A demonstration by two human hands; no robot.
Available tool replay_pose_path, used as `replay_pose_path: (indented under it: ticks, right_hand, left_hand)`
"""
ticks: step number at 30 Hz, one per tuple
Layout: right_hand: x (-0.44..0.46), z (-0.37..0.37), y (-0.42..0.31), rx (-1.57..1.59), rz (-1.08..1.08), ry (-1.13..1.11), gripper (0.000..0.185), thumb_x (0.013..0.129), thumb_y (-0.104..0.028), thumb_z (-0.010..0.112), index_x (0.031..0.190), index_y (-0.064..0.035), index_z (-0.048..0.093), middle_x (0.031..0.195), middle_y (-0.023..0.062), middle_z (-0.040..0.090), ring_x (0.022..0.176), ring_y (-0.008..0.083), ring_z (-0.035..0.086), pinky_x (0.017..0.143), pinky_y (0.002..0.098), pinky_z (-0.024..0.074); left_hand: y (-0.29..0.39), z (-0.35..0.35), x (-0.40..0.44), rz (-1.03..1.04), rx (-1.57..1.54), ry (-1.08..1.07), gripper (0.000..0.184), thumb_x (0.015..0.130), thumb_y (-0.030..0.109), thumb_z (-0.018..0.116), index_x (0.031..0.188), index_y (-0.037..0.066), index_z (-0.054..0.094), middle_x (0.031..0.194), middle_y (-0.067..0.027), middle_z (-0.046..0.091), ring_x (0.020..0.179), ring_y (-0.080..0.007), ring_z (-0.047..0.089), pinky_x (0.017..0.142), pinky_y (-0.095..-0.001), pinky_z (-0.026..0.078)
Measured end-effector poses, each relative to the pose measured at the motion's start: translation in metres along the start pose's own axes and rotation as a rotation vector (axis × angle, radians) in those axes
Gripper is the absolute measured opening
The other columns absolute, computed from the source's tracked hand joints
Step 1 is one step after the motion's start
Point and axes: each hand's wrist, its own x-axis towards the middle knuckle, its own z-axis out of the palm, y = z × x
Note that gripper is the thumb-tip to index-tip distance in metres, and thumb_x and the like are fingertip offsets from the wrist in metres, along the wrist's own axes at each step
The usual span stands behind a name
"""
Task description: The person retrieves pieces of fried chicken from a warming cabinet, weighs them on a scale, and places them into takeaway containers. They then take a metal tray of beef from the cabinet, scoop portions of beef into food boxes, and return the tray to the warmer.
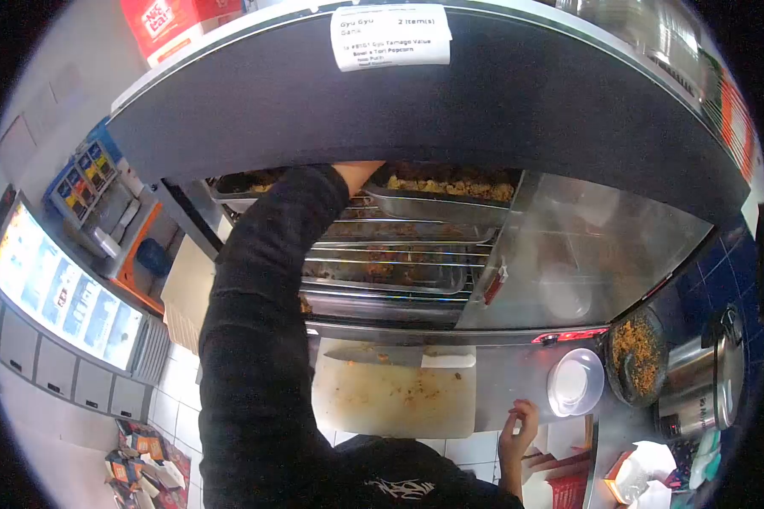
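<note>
My left arm, in a black sleeve, reaches up into a warming cabinet with wire racks. Only the wrist end of my left hand shows; its fingers are hidden behind the dark upper panel. Beside it on the top rack is a metal tray of crumbly fried food. Low on the right, my right hand hangs with loosely curled fingers and nothing in them. Close to that hand stands a round clear plastic bowl. A knife with a white handle lies on the crumb-strewn cutting board.
A sliding door panel covers the cabinet's right side. To the right are a pan of crumbs, a steel cooker and an open paper box. A paper order slip hangs from the cabinet top.
</note>
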Motion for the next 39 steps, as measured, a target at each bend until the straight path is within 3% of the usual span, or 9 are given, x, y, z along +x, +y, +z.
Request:
replay_pose_path:
  ticks: [14, 16, 22, 26, 30, 32, 35, 38, 39]
  right_hand:
    - [0.008, 0.011, 0.003, 0.04, 0.002, -0.019, 0.023, 0.078, 0.012, 0.045, 0.096, -0.0003, 0.054, 0.098, 0.0127, 0.052, 0.075, 0.0162, 0.054, 0.069, 0.0251, 0.0479]
    - [0.006, 0.006, 0.003, 0.031, -0.013, 0.032, 0.021, 0.078, 0.011, 0.049, 0.092, -0.0016, 0.057, 0.095, 0.0145, 0.057, 0.075, 0.0197, 0.057, 0.063, 0.027, 0.0486]
    - [-0.001, -0.01, 0.007, 0.04, 0.047, 0.119, 0.016, 0.078, 0.01, 0.049, 0.086, -0.001, 0.057, 0.094, 0.0139, 0.057, 0.076, 0.019, 0.057, 0.063, 0.0266, 0.0478]
    - [-0.007, -0.019, 0.003, 0.025, 0.061, 0.165, 0.015, 0.077, 0.01, 0.049, 0.082, -0.0005, 0.057, 0.092, 0.0126, 0.057, 0.075, 0.0183, 0.055, 0.063, 0.0264, 0.0472]
    - [-0.014, -0.025, -0.002, -0.007, 0.064, 0.17, 0.014, 0.078, 0.01, 0.049, 0.082, -0.0003, 0.057, 0.092, 0.0127, 0.057, 0.075, 0.0183, 0.055, 0.064, 0.0261, 0.0471]
    - [-0.02, -0.026, -0.003, -0.001, 0.081, 0.193, 0.013, 0.077, 0.01, 0.05, 0.081, -0.0001, 0.057, 0.092, 0.0133, 0.057, 0.074, 0.0184, 0.055, 0.065, 0.0262, 0.0464]
    - [-0.032, -0.026, 0.007, -0.025, 0.054, 0.194, 0.013, 0.078, 0.01, 0.05, 0.08, 0.0, 0.058, 0.09, 0.0138, 0.058, 0.075, 0.0199, 0.056, 0.066, 0.0276, 0.0459]
    - [-0.039, -0.02, -0.006, 0.016, 0.108, 0.213, 0.013, 0.078, 0.01, 0.05, 0.078, -0.0002, 0.058, 0.088, 0.0142, 0.058, 0.078, 0.0222, 0.057, 0.068, 0.0296, 0.0456]
    - [-0.04, -0.018, -0.007, -0.006, 0.067, 0.211, 0.013, 0.078, 0.01, 0.05, 0.077, -0.0002, 0.058, 0.087, 0.0144, 0.058, 0.079, 0.0228, 0.057, 0.068, 0.0301, 0.0456]
  left_hand:
    - [0.006, -0.003, 0.003, 0.005, 0.052, -0.021, 0.048, 0.095, 0.04, 0.037, 0.123, 0.003, 0.049, 0.123, -0.0176, 0.049, 0.118, -0.027, 0.046, 0.095, -0.0382, 0.04]
    - [0.012, -0.002, 0.003, 0.021, 0.183, -0.017, 0.048, 0.095, 0.04, 0.038, 0.122, 0.003, 0.05, 0.121, -0.0177, 0.051, 0.117, -0.0273, 0.048, 0.094, -0.0384, 0.041]
    - [0.034, 0.0, 0.0, 0.143, 0.61, -0.037, 0.047, 0.094, 0.04, 0.039, 0.118, 0.002, 0.052, 0.116, -0.0182, 0.055, 0.113, -0.028, 0.052, 0.091, -0.0389, 0.044]
    - [0.055, 0.002, -0.012, 0.525, 1.236, -0.063, 0.047, 0.094, 0.041, 0.04, 0.116, 0.001, 0.054, 0.112, -0.0185, 0.058, 0.11, -0.0285, 0.054, 0.089, -0.0393, 0.045]
    - [0.081, -0.006, -0.031, 1.402, 2.457, -0.038, 0.047, 0.094, 0.041, 0.041, 0.113, 0.001, 0.056, 0.109, -0.0188, 0.06, 0.108, -0.029, 0.057, 0.087, -0.0397, 0.047]
    - [0.09, -0.004, -0.047, 1.778, 2.683, 0.029, 0.047, 0.094, 0.041, 0.042, 0.112, 0.0, 0.057, 0.107, -0.0189, 0.062, 0.106, -0.0293, 0.058, 0.086, -0.0399, 0.048]
    - [0.097, 0.004, -0.07, 1.991, 2.69, 0.111, 0.047, 0.094, 0.041, 0.043, 0.111, 0.0, 0.058, 0.105, -0.0191, 0.063, 0.105, -0.0295, 0.059, 0.085, -0.0401, 0.049]
    - [0.102, 0.022, -0.118, 0.218, 0.713, 0.16, 0.045, 0.087, 0.043, 0.055, 0.103, 0.002, 0.063, 0.08, -0.0185, 0.067, 0.076, -0.0343, 0.066, 0.065, -0.039, 0.053]
    - [0.103, 0.024, -0.125, 0.225, 0.717, 0.157, 0.045, 0.087, 0.043, 0.055, 0.103, 0.002, 0.063, 0.08, -0.0185, 0.067, 0.076, -0.0343, 0.066, 0.065, -0.039, 0.053]
